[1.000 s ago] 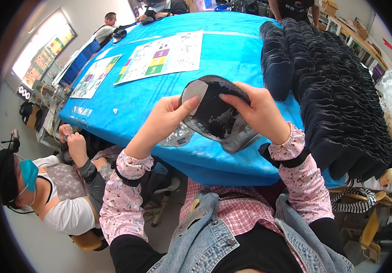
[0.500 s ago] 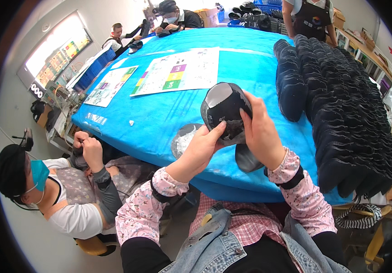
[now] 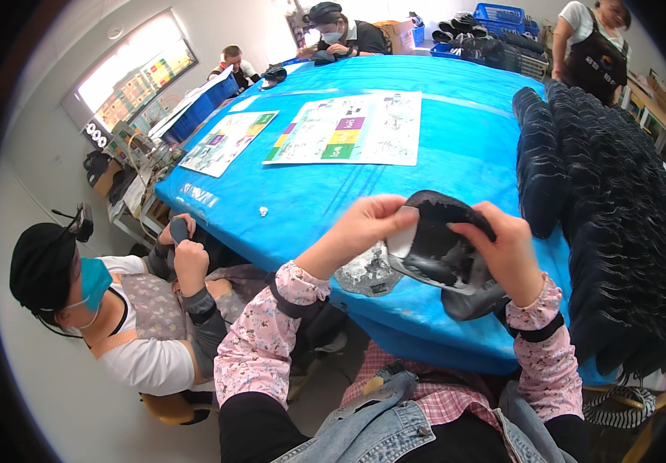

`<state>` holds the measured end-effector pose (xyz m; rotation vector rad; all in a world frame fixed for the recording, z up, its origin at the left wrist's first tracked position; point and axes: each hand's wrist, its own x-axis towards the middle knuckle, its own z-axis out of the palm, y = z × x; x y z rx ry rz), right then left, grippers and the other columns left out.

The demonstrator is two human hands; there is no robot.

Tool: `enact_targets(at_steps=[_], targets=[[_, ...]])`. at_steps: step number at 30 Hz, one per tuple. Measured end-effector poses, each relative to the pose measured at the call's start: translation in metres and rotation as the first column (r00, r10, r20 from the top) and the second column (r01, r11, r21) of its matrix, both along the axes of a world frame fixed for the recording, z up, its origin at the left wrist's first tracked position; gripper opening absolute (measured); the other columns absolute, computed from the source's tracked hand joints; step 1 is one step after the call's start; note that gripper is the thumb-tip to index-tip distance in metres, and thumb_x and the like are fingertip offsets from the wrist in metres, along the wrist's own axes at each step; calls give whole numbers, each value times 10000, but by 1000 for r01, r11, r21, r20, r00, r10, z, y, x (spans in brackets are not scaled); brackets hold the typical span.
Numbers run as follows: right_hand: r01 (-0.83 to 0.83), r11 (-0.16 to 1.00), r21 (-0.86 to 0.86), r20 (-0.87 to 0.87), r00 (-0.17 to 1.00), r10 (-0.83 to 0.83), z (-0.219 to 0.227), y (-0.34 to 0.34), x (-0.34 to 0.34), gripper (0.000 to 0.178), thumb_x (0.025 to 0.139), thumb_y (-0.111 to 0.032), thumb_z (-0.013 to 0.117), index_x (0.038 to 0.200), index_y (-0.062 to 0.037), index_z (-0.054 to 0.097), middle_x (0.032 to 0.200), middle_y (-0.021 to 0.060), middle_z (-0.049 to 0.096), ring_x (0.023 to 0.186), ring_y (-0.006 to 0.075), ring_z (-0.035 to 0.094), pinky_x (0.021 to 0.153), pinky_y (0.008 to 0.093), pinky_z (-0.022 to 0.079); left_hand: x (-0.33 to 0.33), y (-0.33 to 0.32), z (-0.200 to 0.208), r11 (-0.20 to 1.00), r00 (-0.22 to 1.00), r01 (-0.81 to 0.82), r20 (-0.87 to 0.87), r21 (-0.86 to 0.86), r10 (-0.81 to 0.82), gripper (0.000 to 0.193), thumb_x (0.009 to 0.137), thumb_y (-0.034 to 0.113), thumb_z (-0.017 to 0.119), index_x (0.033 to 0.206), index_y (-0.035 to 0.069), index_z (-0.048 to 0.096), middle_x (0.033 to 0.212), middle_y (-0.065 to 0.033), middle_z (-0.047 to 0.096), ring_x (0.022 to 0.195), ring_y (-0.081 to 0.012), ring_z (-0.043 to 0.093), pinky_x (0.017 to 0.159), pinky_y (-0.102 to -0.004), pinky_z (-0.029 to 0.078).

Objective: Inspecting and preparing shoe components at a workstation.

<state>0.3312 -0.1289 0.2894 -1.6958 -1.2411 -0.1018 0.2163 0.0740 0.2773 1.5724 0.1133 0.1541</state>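
Both my hands hold a black cupped piece [image 3: 442, 225] over the near edge of the table; its exact kind is unclear. It is tilted so its hollow shows, with whitish worn patches inside. My left hand [image 3: 365, 234] pinches its left rim, at a pale grey flap. My right hand [image 3: 509, 251] grips the right rim, its thumb reaching inside. Beneath them on the table lies a flat rounded grey piece [image 3: 367, 278] covered with white flecks. Beside it a smooth dark grey rounded piece [image 3: 472, 302] is partly hidden by my right hand and the held piece.
Rows of stacked black sole-shaped pieces [image 3: 611, 231] fill the right side of the blue-covered table [image 3: 472, 185]. Printed sheets [image 3: 348, 127] lie toward the back. At left sits a co-worker [image 3: 132, 309] handling a dark piece [image 3: 181, 229]. Other people are at the far side, near blue crates [image 3: 499, 14].
The cupped piece has been turned from its outer side to show its hollow. My left hand has shifted to its left rim. The whole view has swung slightly left.
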Motion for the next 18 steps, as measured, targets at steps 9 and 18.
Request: enact_targets(at_steps=[9, 18], targets=[[44, 985, 167, 197, 977, -77, 21, -32, 0, 444, 792, -93, 675, 1190, -15, 492, 1112, 157, 551, 993, 271, 564, 817, 343, 460, 4, 117, -53, 935, 962, -258, 29, -243, 272, 325, 895, 247, 591, 1115, 10, 552, 1037, -70, 625, 917, -172, 619, 835, -317, 512], [191, 979, -76, -73, 978, -197, -50, -109, -23, 304, 807, -15, 608, 1102, 7, 538, 1099, 153, 543, 932, 266, 564, 775, 310, 461, 134, 253, 33, 579, 545, -812, 258, -75, 798, 209, 915, 102, 492, 1030, -65, 544, 1003, -168, 588, 815, -315, 648, 612, -400, 609]])
